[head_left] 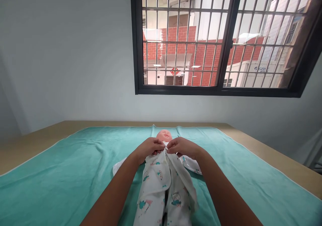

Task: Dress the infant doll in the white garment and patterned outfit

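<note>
A baby doll (pixel 164 134) lies on its back, head toward the wall, dressed in a white romper (pixel 156 175) printed with small teal and pink animals. At the neck, my left hand (pixel 153 145) pinches one edge of the romper. Right beside it, my right hand (pixel 182 146) pinches the other edge, the fingertips of both hands almost meeting. Below the hands the front panels hang loose, with a dark gap between them lower down. One sleeve spreads out on each side, partly behind my forearms. Whatever fastener sits between my fingers is too small to make out.
A teal blanket (pixel 67 165) with some wrinkles covers most of the wooden table (pixel 261 152). Behind the table stands a grey-white wall (pixel 75 58) with a dark-framed, barred window (pixel 176 91) at the upper right.
</note>
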`<action>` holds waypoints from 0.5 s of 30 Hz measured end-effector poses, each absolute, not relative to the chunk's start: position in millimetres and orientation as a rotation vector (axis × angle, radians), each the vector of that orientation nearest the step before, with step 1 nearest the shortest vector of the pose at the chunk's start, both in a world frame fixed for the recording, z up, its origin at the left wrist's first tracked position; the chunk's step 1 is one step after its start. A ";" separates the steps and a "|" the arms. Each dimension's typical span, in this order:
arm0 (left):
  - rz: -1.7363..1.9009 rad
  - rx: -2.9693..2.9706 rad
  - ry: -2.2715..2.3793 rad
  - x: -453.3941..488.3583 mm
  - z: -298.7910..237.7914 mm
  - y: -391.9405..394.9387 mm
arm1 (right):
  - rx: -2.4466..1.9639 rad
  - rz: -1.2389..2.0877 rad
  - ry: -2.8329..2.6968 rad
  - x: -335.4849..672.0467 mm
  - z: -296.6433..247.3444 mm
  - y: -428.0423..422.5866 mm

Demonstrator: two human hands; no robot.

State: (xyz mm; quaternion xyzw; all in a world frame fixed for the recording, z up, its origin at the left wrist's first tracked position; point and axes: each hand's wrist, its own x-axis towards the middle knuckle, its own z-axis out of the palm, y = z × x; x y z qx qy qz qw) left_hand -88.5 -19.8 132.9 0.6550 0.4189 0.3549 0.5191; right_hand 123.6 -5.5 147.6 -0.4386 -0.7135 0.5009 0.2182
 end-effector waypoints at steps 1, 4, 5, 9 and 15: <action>0.851 1.568 0.997 -88.9 133.5 -20.2 | -1.207 1.399 -1.970 122.6 146.6 -5.1; 0.851 1.566 0.977 -88.9 135.2 -21.7 | -1.183 1.419 -1.948 123.6 145.1 -4.0; 0.847 1.562 0.977 -88.7 135.6 -22.1 | -1.174 1.431 -1.937 124.5 145.0 -3.9; 0.832 1.545 0.973 -88.4 136.1 -21.9 | -1.117 1.532 -1.875 126.0 143.8 -3.8; 0.814 1.584 0.949 -89.8 135.9 -21.0 | -1.073 1.635 -1.789 123.4 138.2 -2.6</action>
